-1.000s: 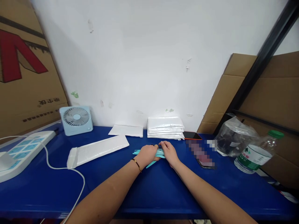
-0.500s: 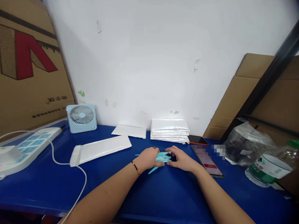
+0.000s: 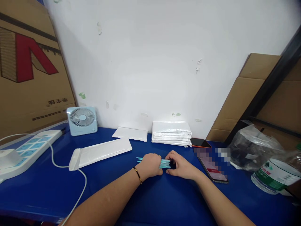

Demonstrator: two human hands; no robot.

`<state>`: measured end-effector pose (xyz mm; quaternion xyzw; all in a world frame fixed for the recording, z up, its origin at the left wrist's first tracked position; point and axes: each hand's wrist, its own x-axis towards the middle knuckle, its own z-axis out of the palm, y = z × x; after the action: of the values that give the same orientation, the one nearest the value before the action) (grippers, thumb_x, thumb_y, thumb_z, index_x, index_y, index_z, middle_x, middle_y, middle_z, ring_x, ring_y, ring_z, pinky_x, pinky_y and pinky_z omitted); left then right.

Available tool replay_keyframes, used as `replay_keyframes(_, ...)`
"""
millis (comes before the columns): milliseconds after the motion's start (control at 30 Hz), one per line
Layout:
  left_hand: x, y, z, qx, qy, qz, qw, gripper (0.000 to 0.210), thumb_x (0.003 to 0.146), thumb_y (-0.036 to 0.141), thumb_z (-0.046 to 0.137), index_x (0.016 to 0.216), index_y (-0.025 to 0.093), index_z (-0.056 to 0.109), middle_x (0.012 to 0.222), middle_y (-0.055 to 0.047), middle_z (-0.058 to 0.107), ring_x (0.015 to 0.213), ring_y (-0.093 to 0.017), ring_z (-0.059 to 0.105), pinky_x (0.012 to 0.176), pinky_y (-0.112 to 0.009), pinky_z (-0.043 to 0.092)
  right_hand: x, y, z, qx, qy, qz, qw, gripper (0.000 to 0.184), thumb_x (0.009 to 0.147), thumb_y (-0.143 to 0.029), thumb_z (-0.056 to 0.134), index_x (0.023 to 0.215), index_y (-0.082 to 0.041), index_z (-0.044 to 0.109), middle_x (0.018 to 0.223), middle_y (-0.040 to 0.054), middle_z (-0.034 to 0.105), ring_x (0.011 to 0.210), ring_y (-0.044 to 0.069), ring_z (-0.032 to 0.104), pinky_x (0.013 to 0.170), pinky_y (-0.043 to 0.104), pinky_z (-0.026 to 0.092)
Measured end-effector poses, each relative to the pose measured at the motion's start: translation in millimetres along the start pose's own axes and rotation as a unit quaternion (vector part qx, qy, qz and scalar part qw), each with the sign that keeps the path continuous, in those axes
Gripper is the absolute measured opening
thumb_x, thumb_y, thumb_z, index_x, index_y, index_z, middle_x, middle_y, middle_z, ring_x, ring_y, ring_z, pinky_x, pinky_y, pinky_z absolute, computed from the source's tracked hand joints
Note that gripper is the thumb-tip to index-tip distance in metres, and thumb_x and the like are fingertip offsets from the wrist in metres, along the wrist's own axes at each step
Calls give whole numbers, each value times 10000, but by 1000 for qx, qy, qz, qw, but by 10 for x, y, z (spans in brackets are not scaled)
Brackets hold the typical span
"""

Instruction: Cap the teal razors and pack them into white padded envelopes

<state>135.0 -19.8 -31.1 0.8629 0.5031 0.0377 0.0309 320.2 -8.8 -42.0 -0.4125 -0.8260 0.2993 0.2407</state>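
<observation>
One blue counter (image 3: 164, 201) fills the lower view and runs back to a white wall (image 3: 150, 56); its near edge crosses the bottom of the frame, and the widest bare stretch lies in front of the hands, between them and that edge. Two lots of cardboard lean at the sides: one large box (image 3: 28, 72) with a red mark on the left, and flattened sheets (image 3: 249, 91) behind a black post on the right. One white power strip (image 3: 30, 147) lies at the far left, its single cable (image 3: 80, 188) looping over the near edge. One long white padded mailer (image 3: 101, 152) lies open-ended left of centre, one smaller flat mailer (image 3: 130, 133) sits behind it, and one stack of several white mailers (image 3: 171, 133) stands against the wall. One clear plastic bag (image 3: 254, 147) holds something dark that cannot be made out, and one water bottle (image 3: 275, 174) lies beside it at the right edge. One small blue fan (image 3: 82, 120) stands upright near the wall. Two phones lie right of the hands, one lit (image 3: 213, 169) and one dark (image 3: 199, 143). The left hand (image 3: 150, 164) is curled around a bundle of light blue sticks (image 3: 164, 163), too many and too close to count, resting on the counter at its centre; the right hand (image 3: 181, 165) pinches the bundle's right end with fingertips together.
</observation>
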Motion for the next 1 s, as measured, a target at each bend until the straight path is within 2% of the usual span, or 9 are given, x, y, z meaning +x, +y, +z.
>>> replay_keyframes(67, 13, 2, -1, 9, 27, -3, 1000, 274, 681, 345, 535, 869, 153, 591, 854, -102, 654, 790, -261, 632, 683, -345, 492, 47, -64, 85, 94, 55, 12, 994, 356, 719, -431, 607, 990, -205, 561, 949, 33, 559, 855, 175, 530, 749, 275, 435)
replay_keyframes(167, 40, 19, -26, 17, 53, -6, 998, 255, 699, 291, 496, 904, 158, 569, 828, -101, 655, 755, -265, 638, 655, -351, 490, 149, -157, 276, 240, 157, 54, 956, 453, 880, -524, 283, 1103, -204, 515, 1011, 60, 579, 939, 193, 543, 800, 304, 435)
replay_keyframes(267, 39, 4, -44, -1, 44, -4, 999, 341, 644, 291, 551, 958, 160, 531, 854, -101, 652, 747, -270, 638, 623, -339, 491, 189, -238, 361, 265, 161, 71, 948, 484, 883, -534, 272, 1117, -197, 528, 1061, 72, 584, 985, 205, 539, 828, 309, 431)
replay_keyframes(400, -25, -50, -84, -7, 38, 6, 999, 491, 613, 253, 604, 1067, 153, 448, 862, -96, 646, 741, -264, 635, 594, -318, 486, 102, -318, 186, 209, 35, 38, 976, 455, 811, -463, 495, 1191, -214, 483, 1108, 47, 573, 1009, 202, 531, 834, 299, 427)
replay_keyframes(500, -67, -18, -126, 18, 44, 29, 998, 496, 666, 199, 589, 1121, 131, 405, 819, -90, 644, 726, -258, 634, 620, -330, 482, 44, -333, 66, 115, -22, 25, 993, 583, 647, -327, 681, 1175, -191, 474, 1007, 39, 610, 861, 194, 571, 706, 274, 451)
replay_keyframes(633, -63, 136, -94, 39, 40, 50, 997, 515, 705, 106, 551, 1191, 112, 379, 791, -88, 634, 700, -256, 630, 606, -327, 479, 57, -313, 130, -66, -15, 83, 994, 309, 532, -191, 677, 822, -171, 572, 744, 14, 626, 622, 155, 554, 502, 224, 363)
replay_keyframes(733, -50, 238, -44, 44, 58, 38, 997, 592, 745, 50, 477, 1296, 167, 295, 909, -117, 616, 679, -244, 628, 559, -309, 476, 67, -320, 199, -163, 2, 104, 981, 235, 517, -180, 643, 738, -177, 564, 662, 15, 599, 556, 148, 521, 461, 224, 303)
replay_keyframes(867, -83, 290, -98, 55, 73, 50, 995, 770, 729, 21, 441, 1394, 256, 135, 1154, -183, 519, 656, -244, 621, 501, -306, 465, 37, -340, 190, -167, 1, 69, 984, 214, 545, -193, 611, 754, -196, 569, 659, 9, 589, 550, 143, 508, 453, 220, 289)
replay_keyframes(1000, -147, 292, -222, 40, 54, 88, 994, 748, 757, 0, 329, 1406, 309, 125, 1239, -177, 463, 669, -226, 615, 539, -303, 460, 27, -310, 205, -140, -13, 25, 990, 145, 602, -159, 553, 742, -196, 565, 625, -2, 569, 545, 131, 501, 453, 214, 278)
